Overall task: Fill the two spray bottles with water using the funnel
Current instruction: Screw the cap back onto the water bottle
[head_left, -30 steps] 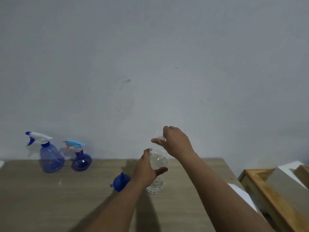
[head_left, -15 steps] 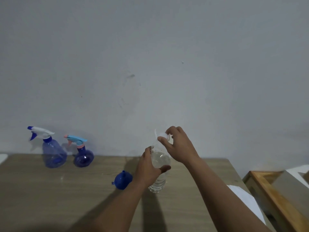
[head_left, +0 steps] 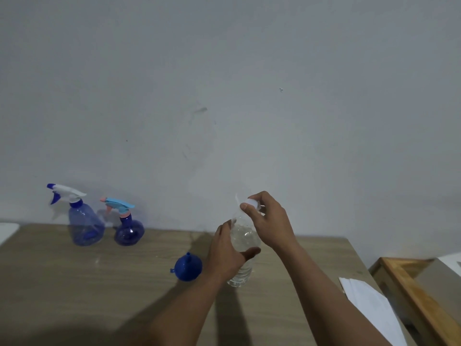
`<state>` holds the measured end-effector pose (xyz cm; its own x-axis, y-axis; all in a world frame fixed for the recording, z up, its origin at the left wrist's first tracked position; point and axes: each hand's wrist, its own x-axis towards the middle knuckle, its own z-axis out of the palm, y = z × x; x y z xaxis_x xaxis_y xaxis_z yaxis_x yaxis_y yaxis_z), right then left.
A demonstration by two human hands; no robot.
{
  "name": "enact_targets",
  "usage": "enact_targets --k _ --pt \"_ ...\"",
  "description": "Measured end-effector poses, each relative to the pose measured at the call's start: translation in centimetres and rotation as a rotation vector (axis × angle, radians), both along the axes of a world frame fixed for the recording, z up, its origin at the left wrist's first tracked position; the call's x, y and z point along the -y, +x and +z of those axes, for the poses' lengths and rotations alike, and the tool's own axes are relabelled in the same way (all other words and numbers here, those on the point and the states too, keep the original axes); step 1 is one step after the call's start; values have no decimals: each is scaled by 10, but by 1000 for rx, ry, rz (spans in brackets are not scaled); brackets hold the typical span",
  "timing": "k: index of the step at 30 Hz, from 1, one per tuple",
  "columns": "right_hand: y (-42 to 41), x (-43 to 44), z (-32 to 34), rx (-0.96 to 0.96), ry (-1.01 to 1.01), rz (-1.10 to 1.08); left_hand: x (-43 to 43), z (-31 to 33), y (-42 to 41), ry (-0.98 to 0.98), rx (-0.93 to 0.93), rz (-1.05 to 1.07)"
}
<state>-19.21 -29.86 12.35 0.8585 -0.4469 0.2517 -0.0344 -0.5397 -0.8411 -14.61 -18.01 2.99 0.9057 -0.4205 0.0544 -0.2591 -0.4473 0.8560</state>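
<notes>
A clear water bottle (head_left: 244, 240) stands upright on the wooden table (head_left: 74, 283). My left hand (head_left: 228, 255) is wrapped around its body. My right hand (head_left: 270, 219) pinches the white cap (head_left: 249, 203) at its top. A blue funnel (head_left: 187, 267) lies on the table just left of my left hand, spout pointing up. Two blue spray bottles stand by the wall at the far left: a larger one with a white trigger head (head_left: 83, 224) and a smaller round one with a light-blue trigger head (head_left: 128, 228). Both have their heads on.
A grey wall rises right behind the table. A wooden-framed piece (head_left: 411, 295) stands to the right of the table, with white sheets (head_left: 369, 305) beside it. A white object (head_left: 7, 231) shows at the left edge.
The view has shifted slightly. My right hand's fingers have turned on the cap, with the thumb now in front. My left hand keeps its grip on the bottle.
</notes>
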Motion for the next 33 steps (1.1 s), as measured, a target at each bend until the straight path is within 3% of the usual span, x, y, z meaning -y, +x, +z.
enact_targets --k 11,16,21,24,29,33 --pt "-16 -25 -59 48 56 45 -20 -15 4 9 -1 -77" --pt "-19 -30 -78 15 -35 -7 -46 -23 1 74 72 -126" --pt "-24 -30 -120 -25 51 -96 -76 -48 12 279 319 172" --pt "-24 -36 -137 -4 80 -129 -88 -76 29 395 248 267" --pt "-15 -44 -152 14 153 -222 -96 -110 48 444 79 215" --pt "-9 -43 -155 -25 107 -249 -97 -120 55 459 116 177"
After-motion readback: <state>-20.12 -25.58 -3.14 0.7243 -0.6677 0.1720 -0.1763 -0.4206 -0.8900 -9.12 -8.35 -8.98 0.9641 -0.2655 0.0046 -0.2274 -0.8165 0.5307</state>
